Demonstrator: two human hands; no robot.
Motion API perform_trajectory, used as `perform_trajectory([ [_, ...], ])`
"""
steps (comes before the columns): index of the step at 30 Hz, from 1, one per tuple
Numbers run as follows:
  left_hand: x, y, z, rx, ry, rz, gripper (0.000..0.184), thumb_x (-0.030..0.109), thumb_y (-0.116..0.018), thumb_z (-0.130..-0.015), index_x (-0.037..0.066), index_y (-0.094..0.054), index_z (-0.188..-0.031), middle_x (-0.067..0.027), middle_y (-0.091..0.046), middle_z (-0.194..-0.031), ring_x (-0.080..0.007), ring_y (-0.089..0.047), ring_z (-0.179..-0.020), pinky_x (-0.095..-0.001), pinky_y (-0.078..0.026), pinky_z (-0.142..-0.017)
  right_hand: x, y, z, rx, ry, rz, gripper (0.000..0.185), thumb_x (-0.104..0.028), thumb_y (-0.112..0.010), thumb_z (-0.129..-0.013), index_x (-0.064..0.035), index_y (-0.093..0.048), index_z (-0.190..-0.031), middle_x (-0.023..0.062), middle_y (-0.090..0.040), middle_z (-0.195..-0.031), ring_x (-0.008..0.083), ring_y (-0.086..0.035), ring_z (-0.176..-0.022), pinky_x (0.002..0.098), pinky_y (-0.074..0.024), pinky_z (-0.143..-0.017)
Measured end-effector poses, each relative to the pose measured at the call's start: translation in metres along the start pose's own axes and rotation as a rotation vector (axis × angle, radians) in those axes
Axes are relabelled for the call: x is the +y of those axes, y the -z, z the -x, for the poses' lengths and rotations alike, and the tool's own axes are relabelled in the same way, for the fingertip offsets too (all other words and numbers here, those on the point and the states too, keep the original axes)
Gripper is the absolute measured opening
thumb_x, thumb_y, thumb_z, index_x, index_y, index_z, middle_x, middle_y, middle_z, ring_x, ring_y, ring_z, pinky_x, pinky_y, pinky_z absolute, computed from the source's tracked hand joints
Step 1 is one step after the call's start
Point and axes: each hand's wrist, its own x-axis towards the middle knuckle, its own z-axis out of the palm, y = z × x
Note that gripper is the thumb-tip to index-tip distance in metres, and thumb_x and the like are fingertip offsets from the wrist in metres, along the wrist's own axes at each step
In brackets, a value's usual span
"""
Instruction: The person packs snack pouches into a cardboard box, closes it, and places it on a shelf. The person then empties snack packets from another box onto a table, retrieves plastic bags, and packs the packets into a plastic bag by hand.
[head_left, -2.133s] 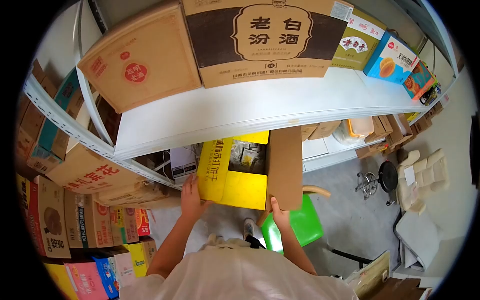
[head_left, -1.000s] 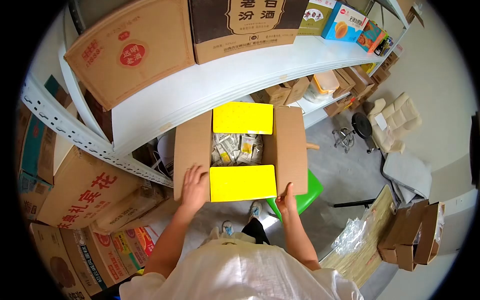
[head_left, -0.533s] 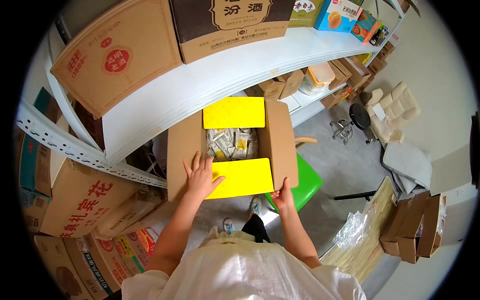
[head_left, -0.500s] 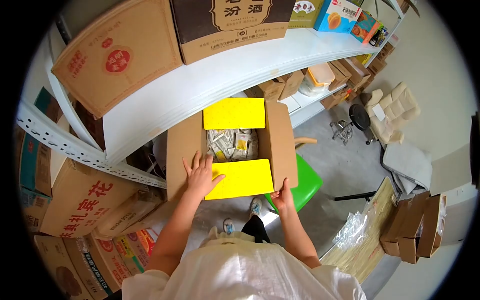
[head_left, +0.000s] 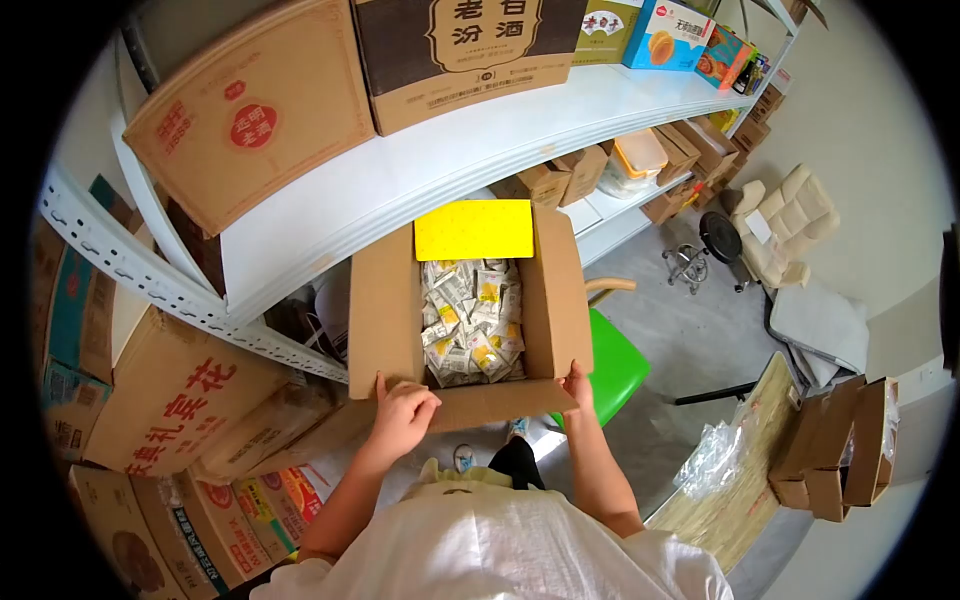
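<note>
Holding carton (head_left: 541, 320) beside shelf (head_left: 440, 135) | right hand (head_left: 574, 392) is pinching its near-right corner | left hand (head_left: 404, 415) is curling at near flap (head_left: 500, 401) (grip unclear) | 3 flaps (head_left: 385, 315) are lying open, exposing packets (head_left: 475, 325) | yellow flap (head_left: 474, 230) is apparently lying inward

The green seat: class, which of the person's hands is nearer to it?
The right. In view, the right hand is beside the green seat, at the box's near right corner; the left hand is farther off, at the near left corner.
</note>
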Motion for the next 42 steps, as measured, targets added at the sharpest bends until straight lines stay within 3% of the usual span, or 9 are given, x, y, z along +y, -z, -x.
perform_trajectory([
  [8, -0.006, -0.003, 0.021, -0.069, 0.017, -0.475, 0.086, 0.038, -0.086, -0.051, 0.013, -0.054, -0.127, -0.0232, -0.022, -0.147, -0.0500, -0.006, -0.137, -0.0689, -0.009, -0.104, -0.005, 0.000, -0.011, -0.138, 0.006, 0.153, 0.030, -0.039, -0.041, -0.098, -0.0109, -0.053, -0.102, 0.0031, -0.056, -0.076, 0.0140, -0.052, -0.064, 0.0249, -0.0426, -0.054],
  [17, -0.044, -0.031, -0.027, 0.057, 0.048, -0.585, 0.038, 0.028, -0.084, -0.059, 0.005, -0.071, -0.086, -0.0231, -0.008, -0.152, -0.0524, -0.012, -0.135, -0.0658, -0.023, -0.101, -0.008, -0.031, 0.012, 0.078, 0.111, 0.086, 0.022, -0.030, -0.050, -0.095, -0.0167, -0.054, -0.113, 0.0000, -0.063, -0.096, 0.0166, -0.056, -0.080, 0.0292, -0.0431, -0.067],
  [20, -0.050, -0.034, -0.032, 0.026, 0.092, -0.526, 0.032, 0.026, -0.082, -0.063, 0.004, -0.070, -0.082, -0.0254, -0.008, -0.152, -0.0507, -0.022, -0.134, -0.0576, -0.034, -0.099, -0.007, -0.045, 0.023, 0.402, 0.575, 0.473, 0.047, -0.029, -0.062, -0.088, -0.0111, -0.044, -0.128, 0.0097, -0.058, -0.114, 0.0229, -0.055, -0.099, 0.0387, -0.0437, -0.084],
  [22, -0.063, -0.038, -0.030, 0.069, 0.063, -0.485, 0.031, 0.026, -0.082, -0.063, 0.004, -0.069, -0.081, -0.0266, -0.008, -0.151, -0.0491, -0.028, -0.132, -0.0523, -0.040, -0.096, -0.010, -0.053, 0.033, 0.509, 1.316, 1.254, 0.092, -0.027, -0.075, -0.073, -0.0034, -0.020, -0.143, 0.0260, -0.029, -0.141, 0.0385, -0.033, -0.130, 0.0547, -0.0283, -0.104],
  [25, -0.062, -0.039, -0.033, 0.062, 0.115, -0.416, 0.033, 0.026, -0.082, -0.063, 0.004, -0.067, -0.084, -0.0301, -0.011, -0.149, -0.0441, -0.045, -0.122, -0.0419, -0.049, -0.088, -0.017, -0.087, 0.067, 0.676, 1.399, 1.781, 0.106, -0.029, -0.078, -0.066, 0.0009, -0.013, -0.145, 0.0311, -0.013, -0.147, 0.0440, -0.013, -0.138, 0.0592, -0.0136, -0.109],
  [30, -0.061, -0.032, -0.046, -0.065, 0.235, -0.266, 0.052, 0.023, -0.083, -0.062, 0.008, -0.059, -0.106, -0.0313, -0.019, -0.146, -0.0440, -0.052, -0.112, -0.0447, -0.050, -0.086, -0.032, -0.101, 0.065, 0.833, 1.122, 2.145, 0.101, -0.045, -0.072, -0.070, 0.0002, -0.020, -0.144, 0.0294, -0.011, -0.149, 0.0436, -0.007, -0.140, 0.0614, -0.0096, -0.109],
  [33, -0.056, -0.028, -0.050, -0.073, 0.208, -0.218, 0.088, 0.020, -0.083, -0.062, 0.016, -0.036, -0.136, -0.0302, -0.024, -0.144, -0.0465, -0.050, -0.113, -0.0462, -0.049, -0.087, -0.034, -0.099, 0.041, 0.609, 0.852, 2.253, 0.093, -0.050, -0.068, -0.072, 0.0006, -0.030, -0.140, 0.0291, -0.032, -0.142, 0.0386, -0.026, -0.136, 0.0549, -0.0225, -0.108],
  [35, -0.058, -0.031, -0.047, -0.118, 0.203, -0.197, 0.102, 0.019, -0.083, -0.062, 0.019, -0.019, -0.141, -0.0295, -0.026, -0.143, -0.0471, -0.049, -0.114, -0.0471, -0.048, -0.089, -0.029, -0.104, 0.029, 0.191, 0.301, 1.901, 0.084, -0.046, -0.068, -0.073, -0.0004, -0.038, -0.137, 0.0273, -0.054, -0.123, 0.0370, -0.049, -0.121, 0.0474, -0.0383, -0.101],
  [42, -0.069, -0.029, -0.058, -0.080, 0.140, 0.094, 0.119, 0.025, -0.081, -0.067, 0.013, 0.004, -0.148, -0.0286, -0.037, -0.137, -0.0406, -0.050, -0.118, -0.0430, -0.042, -0.097, -0.010, -0.065, -0.021, 0.094, 0.413, 2.059, 0.042, -0.017, -0.061, -0.075, 0.0017, -0.057, -0.112, 0.0273, -0.064, -0.095, 0.0419, -0.062, -0.090, 0.0478, -0.0503, -0.080],
])
